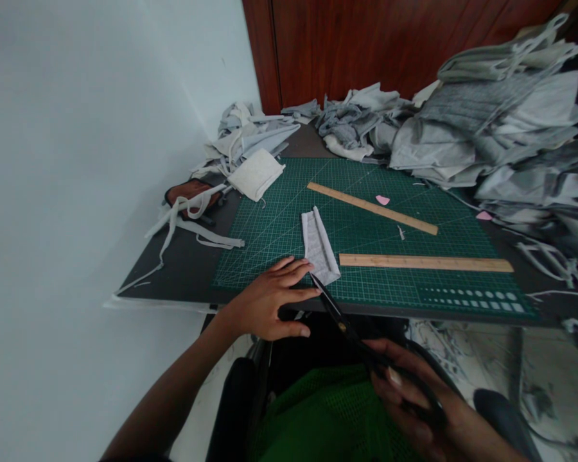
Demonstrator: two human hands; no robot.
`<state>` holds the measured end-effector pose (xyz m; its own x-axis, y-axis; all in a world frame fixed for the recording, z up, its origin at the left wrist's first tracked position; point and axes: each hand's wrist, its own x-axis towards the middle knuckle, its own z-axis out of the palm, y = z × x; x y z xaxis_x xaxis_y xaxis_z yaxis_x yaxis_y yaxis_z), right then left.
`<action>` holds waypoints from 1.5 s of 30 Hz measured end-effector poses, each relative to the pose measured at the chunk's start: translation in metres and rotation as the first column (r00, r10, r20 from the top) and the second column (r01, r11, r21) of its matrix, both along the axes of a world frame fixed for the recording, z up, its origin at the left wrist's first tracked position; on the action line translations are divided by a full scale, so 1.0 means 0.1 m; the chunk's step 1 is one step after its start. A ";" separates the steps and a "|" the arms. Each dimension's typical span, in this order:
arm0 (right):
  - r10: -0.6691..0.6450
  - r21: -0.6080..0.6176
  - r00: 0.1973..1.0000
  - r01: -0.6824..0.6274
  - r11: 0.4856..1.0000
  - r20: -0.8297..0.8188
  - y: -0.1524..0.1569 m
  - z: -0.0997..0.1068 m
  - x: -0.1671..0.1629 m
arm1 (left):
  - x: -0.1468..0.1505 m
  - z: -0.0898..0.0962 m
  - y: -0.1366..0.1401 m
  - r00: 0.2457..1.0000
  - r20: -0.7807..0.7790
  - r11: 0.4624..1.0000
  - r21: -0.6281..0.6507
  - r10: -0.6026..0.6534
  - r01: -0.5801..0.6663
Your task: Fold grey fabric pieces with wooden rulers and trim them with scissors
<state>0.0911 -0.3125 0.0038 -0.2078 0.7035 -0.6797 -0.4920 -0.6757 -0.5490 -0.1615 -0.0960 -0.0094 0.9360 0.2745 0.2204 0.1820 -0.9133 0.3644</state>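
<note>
A small piece of light grey fabric (320,247) lies near the front edge of the green cutting mat (279,218), one long side folded over. My left hand (274,298) is spread flat, its fingertips at the fabric's lower left corner. Black-handled scissors (341,326) are gripped in my right hand (409,391), fingers through the handles. Their blade tips reach the lower edge of the fabric beside my left fingers. Whether the blades touch the cloth I cannot tell.
Two wooden rulers (426,262) lie on the mat's right half, near pink scraps (382,200). Tall stacks of grey fabric (481,122) crowd the back right. Folded cream cloth (256,174) and loose straps (212,237) sit left, beside a white wall (101,160).
</note>
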 end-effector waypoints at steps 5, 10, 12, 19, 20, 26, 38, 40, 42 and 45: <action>0.026 0.061 0.999 -0.024 0.998 -0.032 -0.02 -0.11 0.04 | -0.01 -0.01 0.00 1.000 0.006 1.000 -0.003 -0.001 0.001; 0.038 0.053 0.999 -0.038 0.998 -0.006 -0.03 -0.15 0.06 | -0.01 -0.02 0.00 1.000 0.015 1.000 0.003 -0.004 0.004; 0.044 0.061 0.999 -0.043 0.997 -0.012 -0.04 -0.17 0.06 | 0.00 -0.02 0.00 1.000 0.013 1.000 0.011 -0.007 0.006; 0.012 0.016 1.000 -0.012 1.000 0.025 -0.01 -0.04 0.02 | 0.00 0.00 0.00 1.000 0.004 1.000 0.016 -0.001 0.001; -0.005 0.003 1.000 0.005 1.000 0.029 0.01 -0.01 0.01 | 0.00 0.00 0.00 1.000 0.001 1.000 0.017 0.001 -0.001; 0.015 0.028 1.000 -0.015 1.000 -0.001 0.03 0.00 0.02 | 0.00 0.00 -0.01 1.000 -0.007 1.000 0.022 0.009 -0.009; 0.023 0.040 0.999 -0.022 0.999 -0.022 0.05 -0.06 0.04 | 0.00 0.00 -0.01 1.000 -0.022 1.000 0.016 0.008 -0.007; 0.009 0.032 1.000 -0.008 0.999 -0.027 0.06 -0.04 0.03 | 0.00 0.00 0.00 1.000 -0.020 1.000 0.017 0.011 -0.010; -0.001 0.034 1.000 0.002 0.999 -0.031 0.07 -0.01 0.02 | 0.00 0.00 0.00 1.000 -0.020 1.000 0.018 0.010 -0.010; -0.019 0.022 1.000 0.020 1.000 -0.020 0.09 0.04 0.00 | 0.00 0.00 0.00 1.000 -0.020 1.000 0.017 0.008 -0.008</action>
<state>0.0915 -0.3038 0.0082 -0.2073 0.7226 -0.6595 -0.5161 -0.6534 -0.5538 -0.1617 -0.0958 -0.0097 0.9381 0.2783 0.2063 0.1965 -0.9178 0.3449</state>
